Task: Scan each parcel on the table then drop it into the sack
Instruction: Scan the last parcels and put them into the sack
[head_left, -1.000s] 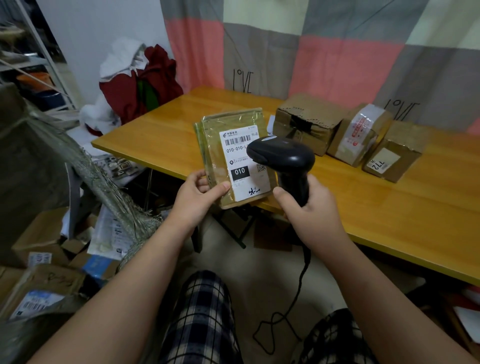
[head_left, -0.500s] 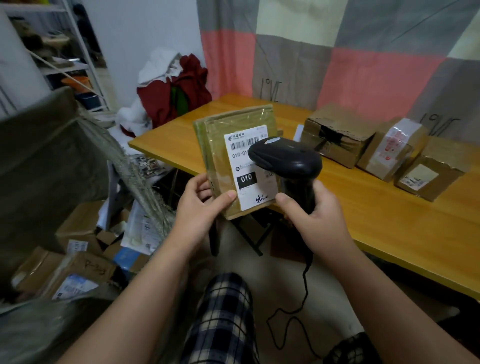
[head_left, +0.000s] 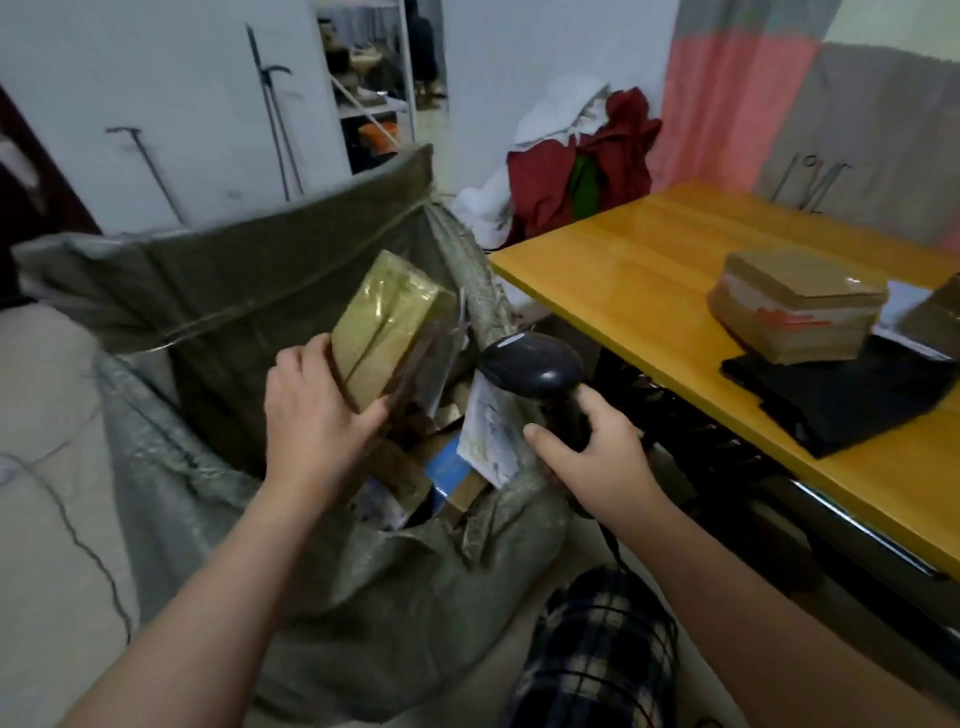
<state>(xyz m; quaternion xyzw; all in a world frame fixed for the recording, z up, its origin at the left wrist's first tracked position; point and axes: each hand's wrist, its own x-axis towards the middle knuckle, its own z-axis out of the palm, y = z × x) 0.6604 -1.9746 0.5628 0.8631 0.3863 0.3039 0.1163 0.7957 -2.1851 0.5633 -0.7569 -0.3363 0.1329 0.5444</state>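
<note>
My left hand grips a flat olive-green parcel by its near end, holding it over the open mouth of a large grey-green woven sack. The parcel's plain back faces me; its label is hidden. Several parcels and papers lie inside the sack. My right hand grips the handle of a black barcode scanner, held beside the sack's right rim, its cable hanging down. On the yellow wooden table at right a taped cardboard parcel rests on a black bag.
A heap of red and white clothes lies beyond the table's left end. A patchwork curtain hangs behind the table. A pale cushion or sofa sits left of the sack. My checked trouser legs are below.
The view swung left from the table to the sack. My left hand carried the green parcel away from the scanner and over the sack's mouth, turning its label away. The scanner dropped lower.
</note>
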